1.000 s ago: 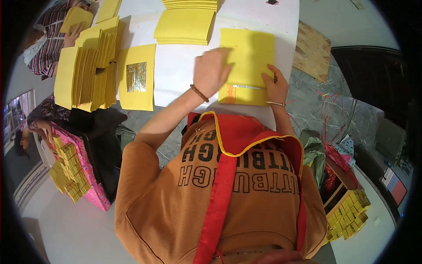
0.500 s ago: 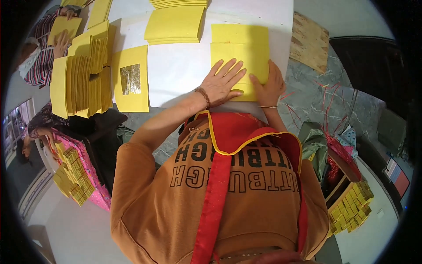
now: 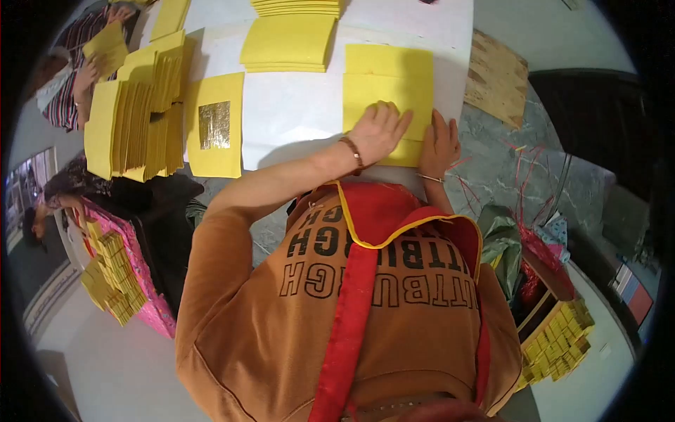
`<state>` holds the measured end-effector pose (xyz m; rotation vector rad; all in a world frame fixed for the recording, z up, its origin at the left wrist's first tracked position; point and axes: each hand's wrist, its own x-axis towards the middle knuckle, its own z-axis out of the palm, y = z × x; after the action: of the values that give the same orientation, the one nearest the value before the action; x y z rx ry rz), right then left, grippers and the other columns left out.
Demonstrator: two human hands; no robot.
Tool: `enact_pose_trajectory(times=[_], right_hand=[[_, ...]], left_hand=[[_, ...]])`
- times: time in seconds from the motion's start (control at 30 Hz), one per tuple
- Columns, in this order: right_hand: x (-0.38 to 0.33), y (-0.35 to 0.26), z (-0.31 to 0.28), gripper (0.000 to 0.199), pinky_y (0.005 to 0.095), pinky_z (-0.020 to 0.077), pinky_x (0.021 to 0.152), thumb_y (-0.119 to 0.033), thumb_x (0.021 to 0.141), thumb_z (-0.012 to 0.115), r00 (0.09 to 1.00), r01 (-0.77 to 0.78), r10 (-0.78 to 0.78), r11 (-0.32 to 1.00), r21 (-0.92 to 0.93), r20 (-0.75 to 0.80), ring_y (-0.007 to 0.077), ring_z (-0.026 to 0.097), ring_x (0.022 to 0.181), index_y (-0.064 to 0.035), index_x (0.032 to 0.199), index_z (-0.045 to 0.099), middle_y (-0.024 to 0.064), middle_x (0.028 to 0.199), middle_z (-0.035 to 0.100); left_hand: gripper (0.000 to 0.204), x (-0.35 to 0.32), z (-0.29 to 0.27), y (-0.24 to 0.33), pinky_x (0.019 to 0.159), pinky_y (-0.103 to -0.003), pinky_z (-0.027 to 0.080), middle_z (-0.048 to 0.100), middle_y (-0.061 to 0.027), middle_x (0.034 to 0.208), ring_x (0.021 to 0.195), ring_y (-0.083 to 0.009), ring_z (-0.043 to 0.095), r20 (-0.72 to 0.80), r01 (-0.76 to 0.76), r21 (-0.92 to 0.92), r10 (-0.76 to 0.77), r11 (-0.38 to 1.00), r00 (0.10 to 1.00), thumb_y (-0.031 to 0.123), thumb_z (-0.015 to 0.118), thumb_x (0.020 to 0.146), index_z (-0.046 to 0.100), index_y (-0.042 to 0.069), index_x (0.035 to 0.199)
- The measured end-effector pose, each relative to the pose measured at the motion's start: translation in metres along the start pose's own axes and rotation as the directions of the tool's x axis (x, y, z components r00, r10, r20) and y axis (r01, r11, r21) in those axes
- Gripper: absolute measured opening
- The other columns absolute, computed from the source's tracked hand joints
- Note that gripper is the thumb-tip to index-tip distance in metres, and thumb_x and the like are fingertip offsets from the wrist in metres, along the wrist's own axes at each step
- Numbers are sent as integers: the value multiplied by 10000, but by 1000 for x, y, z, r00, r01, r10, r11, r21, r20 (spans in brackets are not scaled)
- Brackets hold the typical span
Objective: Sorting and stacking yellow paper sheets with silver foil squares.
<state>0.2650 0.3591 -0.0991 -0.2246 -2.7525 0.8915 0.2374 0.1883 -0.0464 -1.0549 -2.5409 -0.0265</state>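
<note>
A folded sheet of yellow paper (image 3: 388, 70) lies near the right edge of the white table, creased across its upper part. My left hand (image 3: 380, 135) is on its lower half, fingers curled and closed down against the paper; the fingertips are hidden. Along the paper's right edge my right hand (image 3: 441, 144) rests with its fingers stretched out, touching the side. To the left sits a yellow sheet with a metallic gold square (image 3: 214, 126) in its middle. Beside that stand thick stacks of folded yellow paper (image 3: 116, 130).
Farther up the white table (image 3: 292, 98) is another yellow pile (image 3: 287, 43). A person in a striped top (image 3: 63, 105) holds yellow paper at the far left. Bundled yellow pieces (image 3: 116, 271) fill a pink-lined container; more bundles (image 3: 559, 344) lie at lower right. A wooden board (image 3: 496, 77) lies beyond the table's right edge.
My left hand has gone from flat with spread fingers to curled fingers, a little farther right. The right hand's fingers have straightened alongside the paper. The whole view has shifted slightly.
</note>
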Motion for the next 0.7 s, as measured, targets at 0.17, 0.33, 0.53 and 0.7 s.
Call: enact_pose_trajectory(times=[0.17,0.33,0.53,0.7], right_hand=[[8,11,4,316,435,310,976,-163,876,458,995,84,-65,956,281,-76,294,463,1161,-80,1164,559,54,1105,614],[6,9,-4,300,431,342,968,-174,853,500,996,27,-5,964,263,-84,323,474,1144,-49,1111,587,99,1120,604],[3,8,0,311,441,337,968,-214,831,545,996,43,-34,993,109,-84,327,447,1169,-78,1105,600,82,1138,595],[5,10,-1,296,449,332,970,-203,833,543,997,72,-66,989,127,-49,354,440,1164,-82,1098,598,76,1119,602]], left_hand=[[202,13,-11,-20,619,-288,417,493,-45,731,734,-185,504,153,-1,-95,16,995,988,150,512,716,557,46,882],[370,8,-48,-77,692,-308,424,584,-44,942,862,-197,545,-115,76,-198,-100,977,988,148,543,706,589,106,1071],[559,-39,-24,-160,863,-360,346,545,-34,1189,1063,-224,496,-299,293,42,-268,955,916,45,555,658,572,230,1186],[548,-69,6,-182,881,-381,346,537,-40,1193,1088,-234,483,-166,365,6,-359,931,918,30,553,689,554,224,1201]])
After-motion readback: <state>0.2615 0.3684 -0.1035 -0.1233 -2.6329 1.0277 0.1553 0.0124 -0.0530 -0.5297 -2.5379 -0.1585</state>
